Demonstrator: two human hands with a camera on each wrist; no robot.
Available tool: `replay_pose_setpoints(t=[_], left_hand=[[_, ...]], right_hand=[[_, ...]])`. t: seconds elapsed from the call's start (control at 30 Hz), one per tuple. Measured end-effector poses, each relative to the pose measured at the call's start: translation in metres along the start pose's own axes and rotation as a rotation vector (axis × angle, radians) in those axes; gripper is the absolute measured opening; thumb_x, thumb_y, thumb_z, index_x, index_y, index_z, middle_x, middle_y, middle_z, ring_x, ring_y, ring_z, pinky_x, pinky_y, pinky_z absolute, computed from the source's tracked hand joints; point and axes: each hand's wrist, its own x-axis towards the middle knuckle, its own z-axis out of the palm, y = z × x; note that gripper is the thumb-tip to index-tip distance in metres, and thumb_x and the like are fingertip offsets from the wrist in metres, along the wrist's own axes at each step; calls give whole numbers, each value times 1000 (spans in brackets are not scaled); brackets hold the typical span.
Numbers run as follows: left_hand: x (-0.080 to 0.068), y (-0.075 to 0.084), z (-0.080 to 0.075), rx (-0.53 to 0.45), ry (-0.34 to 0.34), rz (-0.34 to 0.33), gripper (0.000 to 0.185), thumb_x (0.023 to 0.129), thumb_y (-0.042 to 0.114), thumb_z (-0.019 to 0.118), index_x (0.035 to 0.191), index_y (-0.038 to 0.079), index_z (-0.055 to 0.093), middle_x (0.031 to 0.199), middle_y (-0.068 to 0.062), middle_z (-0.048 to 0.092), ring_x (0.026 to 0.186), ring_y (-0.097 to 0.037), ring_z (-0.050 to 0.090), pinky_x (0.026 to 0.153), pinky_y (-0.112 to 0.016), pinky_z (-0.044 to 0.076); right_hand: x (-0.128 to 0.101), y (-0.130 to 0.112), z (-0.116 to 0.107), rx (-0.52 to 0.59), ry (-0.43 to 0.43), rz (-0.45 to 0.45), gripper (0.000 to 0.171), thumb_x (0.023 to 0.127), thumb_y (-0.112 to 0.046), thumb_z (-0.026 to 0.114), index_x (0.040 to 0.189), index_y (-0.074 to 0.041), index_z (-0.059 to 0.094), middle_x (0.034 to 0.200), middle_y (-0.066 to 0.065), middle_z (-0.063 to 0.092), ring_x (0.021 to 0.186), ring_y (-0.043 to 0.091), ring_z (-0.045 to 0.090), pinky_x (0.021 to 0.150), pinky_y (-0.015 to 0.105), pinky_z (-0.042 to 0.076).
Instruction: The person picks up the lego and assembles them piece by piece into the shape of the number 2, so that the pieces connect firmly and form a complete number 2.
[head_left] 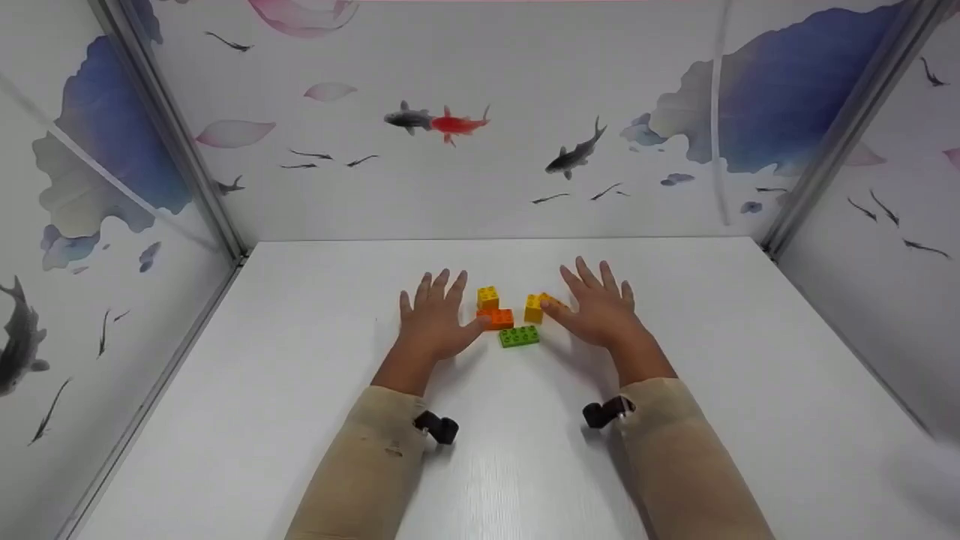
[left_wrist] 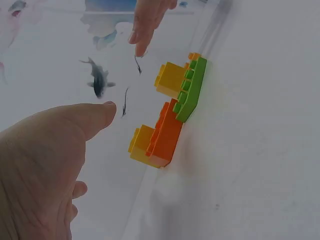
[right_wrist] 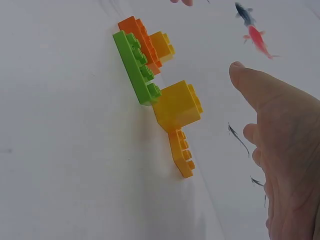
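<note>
Your left hand (head_left: 439,322), spread wide with straight fingers, is raised over the white table (head_left: 487,465); in the left wrist view its thumb sits apart from the bricks. Rightward of it on the table lie five bricks: a yellow block (head_left: 487,298), an orange brick (head_left: 501,319) just in front of it, one green brick (head_left: 519,337) nearest you, a second yellow block (head_left: 533,309) and one flat amber brick (right_wrist: 179,154). Your right hand (head_left: 600,315), also wide, partly hides the amber one in the head view. Three printed walls (head_left: 480,202) border the table.
</note>
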Motion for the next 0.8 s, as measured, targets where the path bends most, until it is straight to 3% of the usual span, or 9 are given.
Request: replay_pose_setpoints(t=[0.27,0.53,0.8], left_hand=[[-2,18,6,-87,-52,47,93,98,71,58,173,33,16,180,-6,21,168,-33,16,135,-65,13],[-2,36,19,-201,-63,81,89,97,67,65,170,32,28,172,-6,35,157,-31,36,130,-58,34],[-3,33,25,-348,-153,93,77,97,57,73,159,21,46,160,-4,47,149,-25,46,126,-51,42]], right_hand=[[0,-13,0,29,8,-13,94,98,-82,45,173,-33,13,183,2,-5,168,40,-14,129,74,-7],[4,-18,5,61,36,-38,95,97,-84,41,173,-33,16,183,1,1,170,38,-8,131,73,0],[8,-16,13,174,29,-65,90,100,-69,59,172,-30,22,182,1,17,170,36,7,131,71,14]])
